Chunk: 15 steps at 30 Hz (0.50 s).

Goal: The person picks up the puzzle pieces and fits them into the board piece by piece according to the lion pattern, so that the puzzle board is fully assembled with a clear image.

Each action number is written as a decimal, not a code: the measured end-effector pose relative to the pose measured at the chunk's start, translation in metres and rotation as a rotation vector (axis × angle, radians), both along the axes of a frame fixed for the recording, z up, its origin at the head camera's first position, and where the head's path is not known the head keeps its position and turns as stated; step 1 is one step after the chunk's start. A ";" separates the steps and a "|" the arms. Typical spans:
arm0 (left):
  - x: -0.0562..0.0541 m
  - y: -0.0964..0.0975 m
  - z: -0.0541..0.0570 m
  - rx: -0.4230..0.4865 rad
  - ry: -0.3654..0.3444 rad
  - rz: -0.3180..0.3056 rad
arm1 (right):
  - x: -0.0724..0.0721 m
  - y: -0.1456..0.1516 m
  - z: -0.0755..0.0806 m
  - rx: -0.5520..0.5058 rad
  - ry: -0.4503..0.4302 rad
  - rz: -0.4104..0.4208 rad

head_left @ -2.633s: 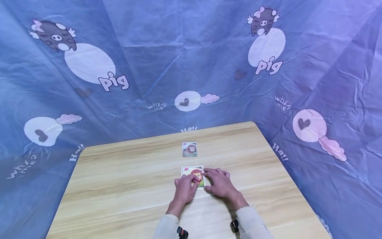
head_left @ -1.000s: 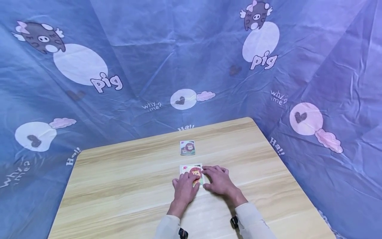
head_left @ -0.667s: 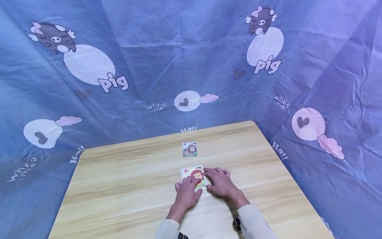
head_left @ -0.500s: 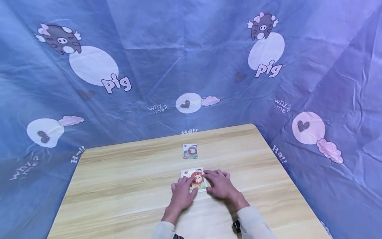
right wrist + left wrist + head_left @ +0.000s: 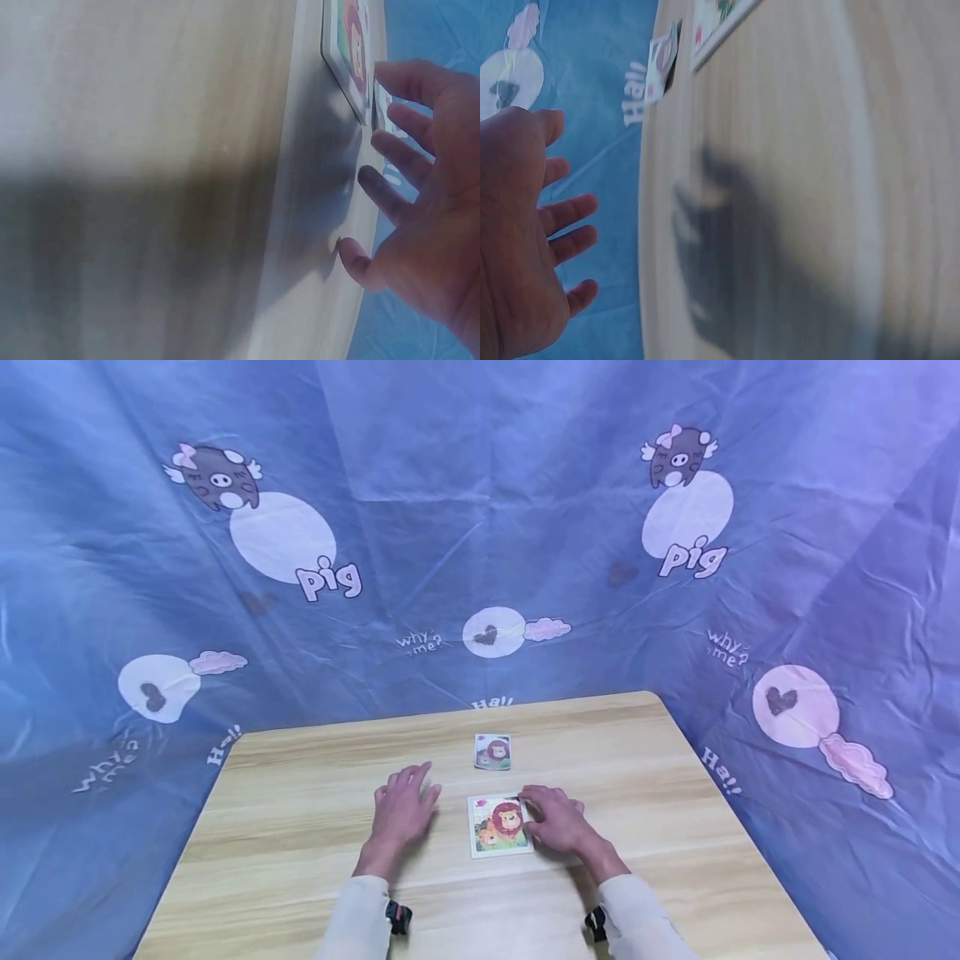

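A square lion jigsaw puzzle [image 5: 501, 827] in a white frame lies flat on the table, showing a big lion, a small cub and a pink flower. My right hand [image 5: 559, 818] is at its right edge, thumb and fingertips right beside the frame, fingers loosely bent. In the right wrist view the thumb [image 5: 412, 79] overlaps the frame's corner. Off to the left of the puzzle, my left hand [image 5: 401, 810] hovers with its fingers spread and nothing in it; the left wrist view shows its shadow on the wood.
Behind the puzzle lies a smaller card [image 5: 492, 752] with the same lion picture, its near edge curled up a little. The pale wooden table [image 5: 300, 843] ends at a blue printed cloth [image 5: 420, 552] hung around its back and sides.
My left hand has lifted off the puzzle and moved left, uncovering the cub part of the picture. My right hand has stayed at the right edge. The head view has shifted slightly.
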<state>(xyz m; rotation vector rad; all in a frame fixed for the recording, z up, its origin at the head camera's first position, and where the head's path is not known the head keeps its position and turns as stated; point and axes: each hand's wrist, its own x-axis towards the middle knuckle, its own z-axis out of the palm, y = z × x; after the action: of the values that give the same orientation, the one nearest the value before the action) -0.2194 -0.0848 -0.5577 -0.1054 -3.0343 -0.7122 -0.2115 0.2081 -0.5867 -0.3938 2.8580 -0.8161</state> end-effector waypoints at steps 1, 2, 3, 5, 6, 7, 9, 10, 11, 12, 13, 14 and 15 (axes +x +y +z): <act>-0.003 -0.003 0.001 -0.017 0.004 -0.001 | -0.002 0.000 0.000 0.006 0.010 -0.006; -0.005 -0.006 0.002 -0.033 0.001 0.000 | -0.005 0.000 0.000 0.017 0.018 -0.013; -0.008 -0.009 0.003 -0.044 0.003 0.001 | -0.007 -0.001 0.000 0.026 0.025 -0.021; -0.013 -0.015 0.005 -0.069 -0.007 0.010 | -0.014 -0.003 0.000 0.032 0.041 -0.037; -0.014 -0.017 0.006 -0.078 -0.015 0.016 | -0.016 -0.004 0.002 0.035 0.049 -0.042; -0.016 -0.018 0.006 -0.086 -0.023 0.020 | -0.019 -0.005 0.003 0.042 0.056 -0.047; -0.020 -0.021 0.007 -0.086 -0.028 0.027 | -0.025 -0.005 0.007 0.067 0.069 -0.057; -0.022 -0.022 0.008 -0.090 -0.031 0.031 | -0.029 -0.006 0.010 0.072 0.080 -0.061; -0.024 -0.024 0.009 -0.094 -0.037 0.036 | -0.032 -0.006 0.013 0.082 0.085 -0.063; -0.026 -0.025 0.010 -0.093 -0.038 0.040 | -0.035 -0.006 0.016 0.093 0.090 -0.063; -0.027 -0.026 0.011 -0.094 -0.041 0.045 | -0.039 -0.006 0.018 0.102 0.087 -0.066; -0.029 -0.028 0.012 -0.091 -0.044 0.050 | -0.042 -0.006 0.020 0.111 0.088 -0.065; -0.031 -0.029 0.014 -0.093 -0.050 0.054 | -0.045 -0.006 0.022 0.119 0.084 -0.065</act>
<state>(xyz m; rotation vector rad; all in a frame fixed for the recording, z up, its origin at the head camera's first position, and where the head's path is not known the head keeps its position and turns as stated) -0.2504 -0.1139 -0.5442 -0.0070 -3.1050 -0.5784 -0.2564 0.2017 -0.5647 -0.3292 2.9935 -0.6509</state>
